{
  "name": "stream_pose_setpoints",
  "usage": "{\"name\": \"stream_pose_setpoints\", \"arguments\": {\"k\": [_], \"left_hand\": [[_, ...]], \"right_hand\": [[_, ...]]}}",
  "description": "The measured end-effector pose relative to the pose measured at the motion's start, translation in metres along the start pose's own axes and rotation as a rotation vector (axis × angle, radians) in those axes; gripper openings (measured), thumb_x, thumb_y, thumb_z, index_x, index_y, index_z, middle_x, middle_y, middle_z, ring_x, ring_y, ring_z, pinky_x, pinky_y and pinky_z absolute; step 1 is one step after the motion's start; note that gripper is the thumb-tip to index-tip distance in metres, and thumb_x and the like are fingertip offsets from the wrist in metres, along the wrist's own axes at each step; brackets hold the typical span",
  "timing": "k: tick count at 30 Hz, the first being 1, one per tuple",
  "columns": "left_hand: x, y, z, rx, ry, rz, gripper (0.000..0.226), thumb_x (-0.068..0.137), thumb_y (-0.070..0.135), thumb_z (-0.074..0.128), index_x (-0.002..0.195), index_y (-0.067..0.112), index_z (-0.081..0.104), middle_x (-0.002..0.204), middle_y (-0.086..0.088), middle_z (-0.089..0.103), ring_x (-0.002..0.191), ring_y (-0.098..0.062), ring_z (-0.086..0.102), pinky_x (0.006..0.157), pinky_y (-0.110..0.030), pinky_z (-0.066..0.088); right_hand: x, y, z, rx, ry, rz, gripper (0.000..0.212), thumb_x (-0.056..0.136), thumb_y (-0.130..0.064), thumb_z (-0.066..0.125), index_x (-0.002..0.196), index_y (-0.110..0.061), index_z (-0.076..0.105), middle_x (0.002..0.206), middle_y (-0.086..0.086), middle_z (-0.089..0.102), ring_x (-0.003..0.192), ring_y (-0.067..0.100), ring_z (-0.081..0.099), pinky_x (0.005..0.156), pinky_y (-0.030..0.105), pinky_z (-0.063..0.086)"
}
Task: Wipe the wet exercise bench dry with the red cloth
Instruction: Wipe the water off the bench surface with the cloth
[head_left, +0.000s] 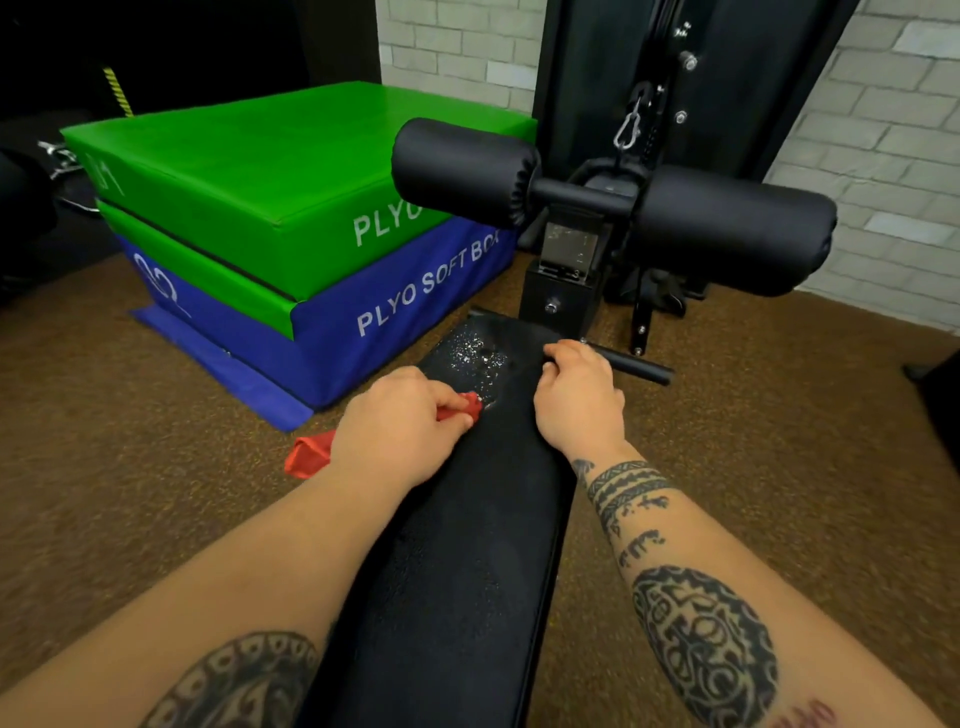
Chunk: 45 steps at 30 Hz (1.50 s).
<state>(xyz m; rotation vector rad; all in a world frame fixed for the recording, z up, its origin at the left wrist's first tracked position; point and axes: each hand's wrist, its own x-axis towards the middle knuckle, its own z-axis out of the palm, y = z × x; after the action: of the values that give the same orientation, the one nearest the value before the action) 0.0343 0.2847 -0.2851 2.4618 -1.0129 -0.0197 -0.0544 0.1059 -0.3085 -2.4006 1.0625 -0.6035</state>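
the left hand (400, 421), fingers pinched on the bunched red cloth (470, 405) at the bench (452, 545) pad's left edge, sits just short of the wet patch (475, 356), which lies farther along the pad, while the right hand (576, 395) is curled over the right edge.

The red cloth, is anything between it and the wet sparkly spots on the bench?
Nothing visible is. The left hand holds the red cloth right at the near edge of the droplets on the bench. The right hand rests off to the side.
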Motion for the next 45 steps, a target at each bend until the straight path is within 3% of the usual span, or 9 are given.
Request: {"name": "stream_pose_setpoints", "arguments": {"k": [8, 11, 16, 28, 31, 35, 38, 42, 45], "left_hand": [[0.022, -0.037, -0.030, 0.061, 0.239, -0.275, 0.026, 0.091, 0.044, 0.060, 0.108, 0.031, 0.075, 0.103, -0.009, 0.062, 0.099, -0.034, 0.061, 0.084, -0.041, 0.050], [0.019, -0.029, -0.030, -0.122, 0.258, -0.064, 0.025, 0.087, 0.051, 0.064, 0.106, 0.040, 0.075, 0.092, 0.004, 0.061, 0.094, -0.020, 0.059, 0.083, -0.032, 0.047], [0.005, -0.007, -0.004, -0.032, -0.038, 0.243, 0.030, 0.082, 0.059, 0.062, 0.107, 0.048, 0.073, 0.091, 0.013, 0.053, 0.089, -0.011, 0.059, 0.083, -0.035, 0.051], [0.027, -0.058, -0.026, 0.021, 0.212, -0.357, 0.025, 0.090, 0.044, 0.059, 0.102, 0.029, 0.075, 0.102, -0.009, 0.071, 0.100, -0.035, 0.063, 0.086, -0.042, 0.053], [0.028, -0.048, -0.028, -0.135, 0.308, -0.080, 0.019, 0.088, 0.046, 0.065, 0.099, 0.036, 0.077, 0.089, 0.001, 0.068, 0.090, -0.020, 0.062, 0.083, -0.033, 0.050], [0.033, -0.029, -0.012, -0.061, -0.015, 0.167, 0.026, 0.076, 0.056, 0.065, 0.098, 0.046, 0.076, 0.086, 0.011, 0.056, 0.087, -0.013, 0.059, 0.083, -0.035, 0.051], [0.036, -0.037, -0.003, -0.031, 0.034, 0.070, 0.020, 0.084, 0.050, 0.068, 0.101, 0.044, 0.074, 0.090, 0.008, 0.053, 0.091, -0.020, 0.059, 0.084, -0.042, 0.052], [0.049, -0.049, -0.007, 0.030, 0.184, -0.278, 0.022, 0.089, 0.048, 0.061, 0.101, 0.036, 0.075, 0.102, -0.005, 0.068, 0.098, -0.032, 0.063, 0.086, -0.040, 0.053], [0.053, -0.052, -0.013, -0.207, 0.283, -0.306, 0.020, 0.087, 0.048, 0.064, 0.096, 0.036, 0.077, 0.093, 0.003, 0.074, 0.090, -0.021, 0.067, 0.082, -0.029, 0.053]], "right_hand": [[0.002, -0.001, 0.002, 0.015, 0.005, 0.006, 0.034, 0.101, -0.028, 0.042, 0.133, -0.026, 0.056, 0.143, -0.007, 0.047, 0.137, 0.018, 0.035, 0.106, 0.052, 0.035], [0.003, -0.001, 0.004, 0.002, 0.012, 0.007, 0.034, 0.101, -0.027, 0.043, 0.132, -0.026, 0.056, 0.142, -0.007, 0.048, 0.137, 0.019, 0.035, 0.106, 0.052, 0.035], [0.004, 0.001, 0.004, -0.001, 0.019, 0.015, 0.034, 0.100, -0.028, 0.044, 0.131, -0.027, 0.057, 0.142, -0.007, 0.048, 0.137, 0.018, 0.035, 0.104, 0.051, 0.036], [0.004, 0.002, 0.004, 0.033, 0.023, 0.003, 0.033, 0.100, -0.028, 0.044, 0.130, -0.026, 0.058, 0.141, -0.008, 0.049, 0.136, 0.018, 0.035, 0.104, 0.053, 0.036], [0.005, 0.003, 0.004, 0.029, 0.026, 0.008, 0.033, 0.099, -0.028, 0.045, 0.129, -0.027, 0.058, 0.141, -0.008, 0.049, 0.136, 0.018, 0.035, 0.103, 0.052, 0.036], [0.004, 0.003, 0.004, 0.041, 0.025, 0.010, 0.032, 0.099, -0.028, 0.045, 0.129, -0.027, 0.058, 0.140, -0.009, 0.050, 0.136, 0.018, 0.035, 0.103, 0.052, 0.037], [0.004, 0.004, 0.004, 0.054, 0.030, 0.008, 0.033, 0.099, -0.028, 0.046, 0.130, -0.026, 0.058, 0.140, -0.008, 0.050, 0.136, 0.018, 0.035, 0.103, 0.052, 0.038], [0.004, 0.004, 0.005, 0.047, 0.034, 0.004, 0.033, 0.099, -0.028, 0.046, 0.129, -0.026, 0.059, 0.140, -0.009, 0.051, 0.136, 0.018, 0.035, 0.104, 0.052, 0.038], [0.005, 0.003, 0.005, 0.044, 0.032, 0.010, 0.032, 0.099, -0.027, 0.046, 0.129, -0.027, 0.058, 0.140, -0.010, 0.050, 0.137, 0.017, 0.034, 0.104, 0.053, 0.037]]}}
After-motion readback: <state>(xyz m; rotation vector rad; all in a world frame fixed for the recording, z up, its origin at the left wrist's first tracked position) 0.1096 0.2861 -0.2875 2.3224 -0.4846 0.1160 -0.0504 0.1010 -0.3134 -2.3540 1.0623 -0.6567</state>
